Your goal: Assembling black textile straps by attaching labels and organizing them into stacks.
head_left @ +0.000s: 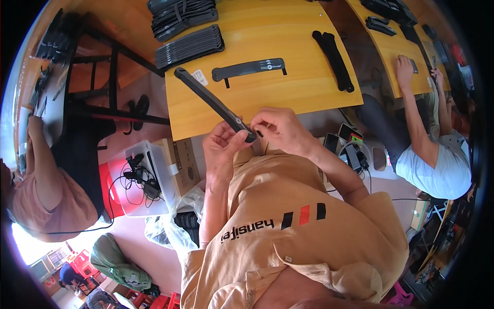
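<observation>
My left hand grips the near end of a long dark strip with rounded ends. The strip slants up and to the left over the table's front edge. Beside that near end, my right hand is closed in a pinch on a small black piece; whether the piece is joined to the strip I cannot tell. Farther off on the table lies a similar dark grey strip with pale print and two short black tabs sticking out from its near edge.
The yellow wooden table bears a row of stacked dark strips, a bundled pile behind it, and black strips at right. A plastic bin with cables stands below left. Co-workers sit at left and right.
</observation>
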The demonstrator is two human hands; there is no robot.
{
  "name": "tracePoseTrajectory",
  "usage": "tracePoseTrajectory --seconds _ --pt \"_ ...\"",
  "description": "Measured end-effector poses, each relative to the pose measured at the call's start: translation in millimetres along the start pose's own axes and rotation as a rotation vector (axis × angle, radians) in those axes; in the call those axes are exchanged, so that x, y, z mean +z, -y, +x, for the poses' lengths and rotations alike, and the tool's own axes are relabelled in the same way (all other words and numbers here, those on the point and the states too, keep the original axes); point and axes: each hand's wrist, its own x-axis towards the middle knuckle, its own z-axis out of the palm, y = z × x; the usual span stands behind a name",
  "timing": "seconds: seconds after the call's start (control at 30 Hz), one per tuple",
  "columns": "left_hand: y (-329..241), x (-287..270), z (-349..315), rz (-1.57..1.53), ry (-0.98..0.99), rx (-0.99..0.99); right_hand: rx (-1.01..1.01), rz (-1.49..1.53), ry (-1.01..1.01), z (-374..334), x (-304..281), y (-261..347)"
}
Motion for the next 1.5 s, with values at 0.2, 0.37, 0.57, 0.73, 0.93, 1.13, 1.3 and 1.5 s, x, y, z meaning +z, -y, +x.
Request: tracePoseTrajectory --seconds 0.2,0.37,0.57,0.73,0.93,1.13,1.3,1.5 --pt "-2 1 4 -0.020 -0.048 -0.002 -0.266 -0.082 -0.105 -7 -5 16" --pt "0 2 5 -0.007 -0.044 0.008 -0.352 -0.243 -0.084 -9 -1 9" --pt "1 1 5 0.024 -0.040 0.005 -0.424 -0.281 -0.098 -9 0 7" --pt "-1 5 4 0.074 -0.078 0.041 -0.556 -0.622 -0.179 -13 7 10" --pt "1 5 3 0.048 -0.089 0.044 -0.505 -0.473 -0.165 -11 6 7" --pt "-1 4 3 0.044 -0.072 0.027 -0.490 -0.410 -0.147 -10 5 8" --pt "-2 4 4 0.011 -0.038 0.005 -0.357 -0.282 -0.146 -12 5 5" --pt "3 4 6 -0.002 -0.050 0.022 -0.496 -0.506 -0.183 -14 8 8"
